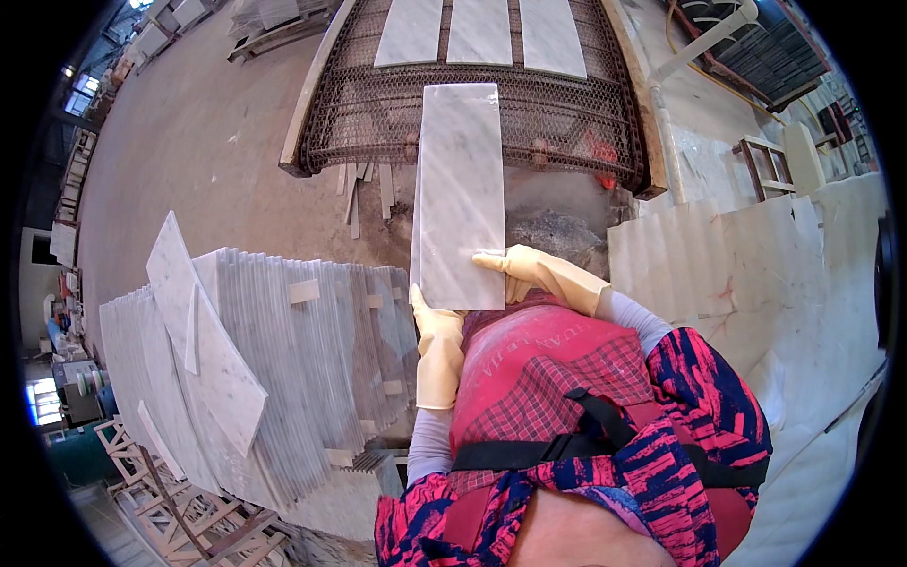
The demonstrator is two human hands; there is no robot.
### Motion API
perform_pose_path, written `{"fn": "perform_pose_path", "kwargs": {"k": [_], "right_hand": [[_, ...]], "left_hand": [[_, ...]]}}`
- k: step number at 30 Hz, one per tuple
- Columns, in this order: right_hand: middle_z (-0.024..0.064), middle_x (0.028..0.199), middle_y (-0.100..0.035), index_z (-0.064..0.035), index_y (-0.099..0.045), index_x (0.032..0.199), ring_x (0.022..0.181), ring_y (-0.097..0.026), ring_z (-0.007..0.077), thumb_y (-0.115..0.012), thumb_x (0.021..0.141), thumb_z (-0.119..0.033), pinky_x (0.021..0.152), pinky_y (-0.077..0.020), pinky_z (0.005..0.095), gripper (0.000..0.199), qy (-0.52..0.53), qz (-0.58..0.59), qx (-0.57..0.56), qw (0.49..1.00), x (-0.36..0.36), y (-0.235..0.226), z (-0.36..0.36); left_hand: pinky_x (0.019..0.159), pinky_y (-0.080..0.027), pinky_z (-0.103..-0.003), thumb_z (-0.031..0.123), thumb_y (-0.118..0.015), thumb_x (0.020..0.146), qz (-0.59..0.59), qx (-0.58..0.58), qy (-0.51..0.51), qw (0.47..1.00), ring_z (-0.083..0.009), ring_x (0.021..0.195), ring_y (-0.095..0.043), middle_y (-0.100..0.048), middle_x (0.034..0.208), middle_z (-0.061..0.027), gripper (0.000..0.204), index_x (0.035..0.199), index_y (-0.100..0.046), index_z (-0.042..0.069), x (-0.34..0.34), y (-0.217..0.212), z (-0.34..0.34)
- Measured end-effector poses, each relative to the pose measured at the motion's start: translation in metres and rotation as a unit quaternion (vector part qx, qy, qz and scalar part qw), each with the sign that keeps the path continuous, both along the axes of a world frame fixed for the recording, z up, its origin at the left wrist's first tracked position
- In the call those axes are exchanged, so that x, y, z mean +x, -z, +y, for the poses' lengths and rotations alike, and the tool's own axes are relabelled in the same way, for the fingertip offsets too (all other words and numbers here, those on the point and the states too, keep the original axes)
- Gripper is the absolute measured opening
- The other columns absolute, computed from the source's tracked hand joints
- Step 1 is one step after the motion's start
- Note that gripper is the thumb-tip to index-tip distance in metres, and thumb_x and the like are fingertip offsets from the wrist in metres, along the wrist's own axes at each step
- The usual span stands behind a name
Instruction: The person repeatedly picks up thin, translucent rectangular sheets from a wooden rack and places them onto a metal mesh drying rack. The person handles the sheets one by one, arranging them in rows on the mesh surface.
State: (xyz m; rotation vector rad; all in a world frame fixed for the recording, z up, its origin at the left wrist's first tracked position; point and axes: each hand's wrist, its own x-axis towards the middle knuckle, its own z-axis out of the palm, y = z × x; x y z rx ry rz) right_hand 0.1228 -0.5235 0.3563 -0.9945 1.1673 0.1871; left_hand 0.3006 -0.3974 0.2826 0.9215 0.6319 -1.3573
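Note:
A long white marble tile with grey veins is held in front of me by both hands. Along its left side a second edge shows, so another tile seems to lie beneath. My left hand, in a cream rubber glove, is closed on the near left corner, its fingers partly hidden underneath. On the near right edge, my right hand, gloved alike, grips with the thumb on top. The far end overlaps the view of a wire-mesh conveyor; I cannot tell if they touch. Three marble tiles lie side by side farther up the mesh.
A large stack of upright marble tiles stands at my left, with a few loose slabs leaning on it. Wooden rails border the conveyor. White sheeting covers a surface at the right. Thin offcuts lie below the conveyor.

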Motion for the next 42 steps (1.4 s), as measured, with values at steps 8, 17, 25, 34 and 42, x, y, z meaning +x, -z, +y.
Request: {"fn": "perform_pose_path", "kwargs": {"k": [8,17,25,34,42], "right_hand": [[0.0159,0.077,-0.072,0.004,-0.075,0.098,0.057,-0.067,0.0263,-0.069,0.089,-0.062,0.051,-0.0514,0.0372,0.067,0.065,-0.002,-0.028,0.997,0.003,-0.01,0.009],[0.0228,0.093,-0.074,0.0114,-0.071,0.107,0.074,-0.074,0.0334,-0.071,0.089,-0.059,0.063,-0.0585,0.0418,0.072,0.119,-0.01,-0.01,0.993,-0.014,-0.011,0.007],[0.0231,0.101,-0.073,0.0103,-0.067,0.119,0.083,-0.074,0.0368,-0.072,0.088,-0.06,0.068,-0.0605,0.0439,0.077,0.097,0.004,-0.001,0.995,0.006,-0.013,0.01],[0.0162,0.087,-0.075,0.0018,-0.07,0.112,0.074,-0.073,0.0281,-0.059,0.094,-0.065,0.068,-0.0564,0.0362,0.07,-0.156,0.089,-0.114,0.977,0.008,-0.03,0.001],[0.0198,0.08,-0.074,0.0042,-0.065,0.107,0.068,-0.074,0.026,-0.06,0.097,-0.058,0.062,-0.0582,0.0343,0.064,-0.025,0.062,-0.076,0.995,-0.003,-0.02,0.01]], "left_hand": [[0.113,-0.039,-0.057,0.069,-0.046,0.095,-0.07,0.038,-0.016,0.997,-0.0335,0.14,-0.044,-0.048,0.154,-0.0051,0.07,0.149,-0.049,0.024,-0.012,-0.019,-0.009],[0.121,-0.03,-0.05,0.064,-0.039,0.1,-0.008,-0.029,-0.013,0.999,-0.0312,0.143,-0.042,-0.046,0.155,-0.0081,0.069,0.151,-0.047,0.018,-0.02,-0.041,-0.022],[0.119,-0.033,-0.051,0.065,-0.045,0.097,-0.076,0.036,-0.059,0.995,-0.0324,0.142,-0.043,-0.049,0.153,-0.0078,0.069,0.149,-0.049,0.018,-0.018,-0.042,-0.017],[0.115,-0.039,-0.054,0.058,-0.052,0.098,-0.518,0.212,0.31,0.768,-0.0313,0.141,-0.044,-0.048,0.153,-0.0065,0.065,0.149,-0.049,0.018,0.0,-0.006,0.018],[0.119,-0.036,-0.045,0.059,-0.051,0.098,-0.036,0.03,-0.095,0.994,-0.0299,0.139,-0.047,-0.05,0.151,-0.0085,0.069,0.149,-0.049,0.013,-0.006,-0.004,-0.02]]}}
